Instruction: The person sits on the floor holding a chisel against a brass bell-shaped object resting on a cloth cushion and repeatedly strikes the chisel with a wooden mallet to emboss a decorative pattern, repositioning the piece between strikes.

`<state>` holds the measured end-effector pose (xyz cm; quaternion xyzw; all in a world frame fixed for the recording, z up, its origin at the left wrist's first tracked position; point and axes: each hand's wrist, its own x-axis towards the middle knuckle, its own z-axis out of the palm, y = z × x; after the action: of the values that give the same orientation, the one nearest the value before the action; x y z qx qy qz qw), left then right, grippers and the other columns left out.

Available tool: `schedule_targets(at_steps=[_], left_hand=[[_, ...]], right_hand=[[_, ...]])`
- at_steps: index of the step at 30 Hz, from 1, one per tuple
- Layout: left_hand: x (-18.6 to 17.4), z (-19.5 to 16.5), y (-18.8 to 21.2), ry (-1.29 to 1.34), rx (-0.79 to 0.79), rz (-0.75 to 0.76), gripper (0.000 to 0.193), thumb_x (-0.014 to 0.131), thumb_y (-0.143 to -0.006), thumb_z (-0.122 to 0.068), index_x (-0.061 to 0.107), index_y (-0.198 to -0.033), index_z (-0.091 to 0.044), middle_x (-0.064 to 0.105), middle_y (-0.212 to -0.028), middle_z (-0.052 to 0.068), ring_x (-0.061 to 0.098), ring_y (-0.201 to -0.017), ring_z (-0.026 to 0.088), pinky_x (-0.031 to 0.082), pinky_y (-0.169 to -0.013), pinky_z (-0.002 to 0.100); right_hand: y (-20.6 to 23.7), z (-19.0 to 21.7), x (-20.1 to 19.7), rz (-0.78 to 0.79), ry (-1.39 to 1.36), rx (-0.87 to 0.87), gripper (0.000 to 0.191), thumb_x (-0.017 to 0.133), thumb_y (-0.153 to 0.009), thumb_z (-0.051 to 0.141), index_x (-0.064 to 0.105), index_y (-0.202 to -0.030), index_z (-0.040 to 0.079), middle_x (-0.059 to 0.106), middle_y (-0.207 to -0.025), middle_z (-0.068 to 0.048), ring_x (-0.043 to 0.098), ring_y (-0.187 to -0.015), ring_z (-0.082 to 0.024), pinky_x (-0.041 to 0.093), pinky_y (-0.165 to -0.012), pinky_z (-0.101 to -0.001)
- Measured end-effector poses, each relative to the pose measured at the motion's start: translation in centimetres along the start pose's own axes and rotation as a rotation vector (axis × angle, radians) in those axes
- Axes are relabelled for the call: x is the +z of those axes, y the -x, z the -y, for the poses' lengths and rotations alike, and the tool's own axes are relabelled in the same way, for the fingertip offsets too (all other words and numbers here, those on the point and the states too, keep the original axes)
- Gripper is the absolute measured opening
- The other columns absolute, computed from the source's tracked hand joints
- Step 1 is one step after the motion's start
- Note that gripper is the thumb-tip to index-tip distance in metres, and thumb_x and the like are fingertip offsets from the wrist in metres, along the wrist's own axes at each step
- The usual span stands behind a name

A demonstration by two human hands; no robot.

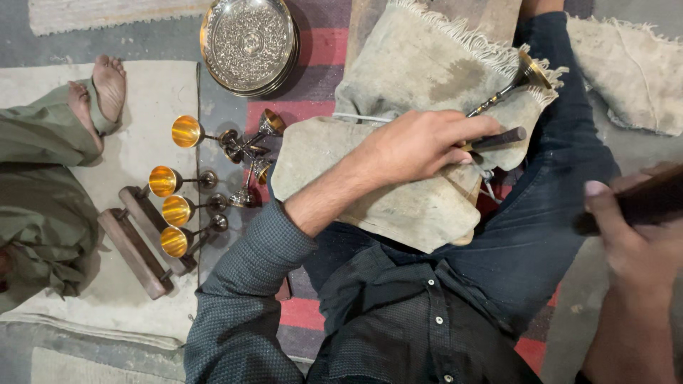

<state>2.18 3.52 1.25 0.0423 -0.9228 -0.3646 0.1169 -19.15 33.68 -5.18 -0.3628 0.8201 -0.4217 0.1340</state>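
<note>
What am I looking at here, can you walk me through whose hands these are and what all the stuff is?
This is one picture from a camera worn on a person's head, looking down at their own lap as they sit on the floor. Their left hand grips a dark-handled tool against a brass goblet lying on a grey cloth over the knee. Their right hand, blurred at the edge, holds a dark wooden handle. On the floor to the left lie more goblets, an engraved round metal tray and a wooden frame. Another person's bare feet show at far left.
</note>
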Motion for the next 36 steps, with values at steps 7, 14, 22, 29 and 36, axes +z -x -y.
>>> schedule_targets(at_steps=[7,14,22,29,36], left_hand=[[0.1,0.2,0.0,0.015,0.047,-0.034,0.054,0.077,-0.093,-0.023,0.052,-0.141,-0.022,0.069,-0.098,0.006,0.072,-0.093,0.031,0.057,-0.076,0.045],[0.1,0.3,-0.1,0.025,0.043,-0.011,0.053,0.078,-0.093,-0.023,0.052,-0.139,-0.022,0.07,-0.101,0.006,0.072,-0.095,0.032,0.057,-0.077,0.045],[0.3,0.2,-0.4,-0.002,0.005,0.03,0.053,0.076,-0.092,-0.026,0.053,-0.139,-0.023,0.071,-0.101,0.004,0.074,-0.094,0.026,0.059,-0.077,0.042],[0.3,0.4,-0.3,-0.006,0.043,0.017,0.053,0.077,-0.092,-0.026,0.053,-0.139,-0.023,0.072,-0.103,0.003,0.074,-0.099,0.026,0.059,-0.079,0.042],[0.0,0.2,-0.4,-0.006,0.027,0.051,0.052,0.077,-0.093,-0.024,0.053,-0.138,-0.023,0.071,-0.101,0.004,0.073,-0.1,0.029,0.058,-0.08,0.045]], right_hand=[[-1.3,3.3,0.4,-0.045,-0.428,0.08,0.037,0.082,-0.103,0.008,0.054,-0.123,-0.004,0.066,-0.101,-0.006,0.064,-0.086,-0.016,0.054,-0.083,-0.0259],[-1.1,2.5,0.3,0.006,-0.22,-0.04,0.032,0.082,-0.1,0.004,0.059,-0.122,-0.001,0.067,-0.098,-0.009,0.066,-0.088,-0.014,0.055,-0.085,-0.0254],[-0.3,0.6,0.1,0.009,0.055,0.046,0.023,0.082,-0.105,0.005,0.06,-0.106,-0.004,0.065,-0.092,-0.009,0.061,-0.078,-0.013,0.05,-0.073,-0.0247],[-0.5,3.6,0.6,0.036,0.084,0.107,0.027,0.083,-0.103,0.006,0.066,-0.122,-0.001,0.067,-0.086,-0.005,0.062,-0.072,-0.011,0.051,-0.073,-0.0267],[0.1,0.3,0.8,0.013,0.139,-0.08,0.028,0.084,-0.1,0.006,0.061,-0.11,-0.007,0.069,-0.096,-0.011,0.066,-0.084,-0.014,0.052,-0.081,-0.026]])
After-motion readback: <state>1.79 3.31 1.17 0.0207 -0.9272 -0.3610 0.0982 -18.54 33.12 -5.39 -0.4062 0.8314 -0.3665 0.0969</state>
